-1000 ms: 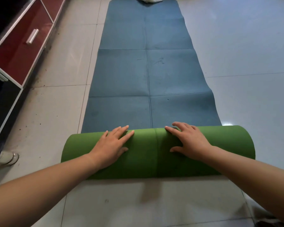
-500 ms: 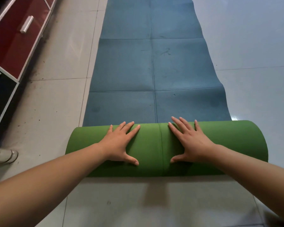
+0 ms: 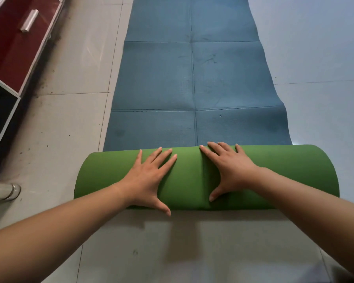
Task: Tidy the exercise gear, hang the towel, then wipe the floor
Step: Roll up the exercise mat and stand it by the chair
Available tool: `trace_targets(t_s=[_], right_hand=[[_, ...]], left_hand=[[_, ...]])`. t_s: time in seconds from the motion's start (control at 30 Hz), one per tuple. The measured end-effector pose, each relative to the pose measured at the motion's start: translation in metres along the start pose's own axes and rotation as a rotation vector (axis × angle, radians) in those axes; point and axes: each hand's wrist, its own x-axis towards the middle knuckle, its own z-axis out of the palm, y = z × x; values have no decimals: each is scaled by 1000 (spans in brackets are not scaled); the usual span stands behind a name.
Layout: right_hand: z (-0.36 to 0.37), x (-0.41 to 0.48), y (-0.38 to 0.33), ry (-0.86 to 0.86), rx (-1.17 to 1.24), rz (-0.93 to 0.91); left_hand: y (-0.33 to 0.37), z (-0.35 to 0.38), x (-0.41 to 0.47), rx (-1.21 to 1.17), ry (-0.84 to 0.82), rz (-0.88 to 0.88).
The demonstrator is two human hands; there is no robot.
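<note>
While the left hand (image 3: 149, 177) and the right hand (image 3: 231, 170) are laid flat on the green roll of the exercise mat (image 3: 294, 176), fingers spread wide and nothing gripped, the roll is seen lying across the tiled floor (image 3: 192, 246). Beyond its far edge the flat blue part (image 3: 192, 78) is stretched away, with a wavy right edge. Open floor is left at both sides, and at the left the red cabinet (image 3: 18, 48) is set apart from the mat's edge.

Two bare forearms (image 3: 59, 227), bare left hand (image 3: 149, 180) and right hand (image 3: 231, 172).
</note>
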Motion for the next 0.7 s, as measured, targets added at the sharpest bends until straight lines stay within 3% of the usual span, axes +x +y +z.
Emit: trace_targets(t_s=[0.27, 0.5, 0.7], right_hand=[[-14, 5, 15, -3, 122, 2], [-36, -16, 16, 222, 273, -50], [-32, -15, 8, 152, 22, -5]], left_hand=[[-1, -16, 13, -73, -8, 3], [-22, -51, 31, -253, 54, 28], [-36, -64, 41, -257, 48, 54]])
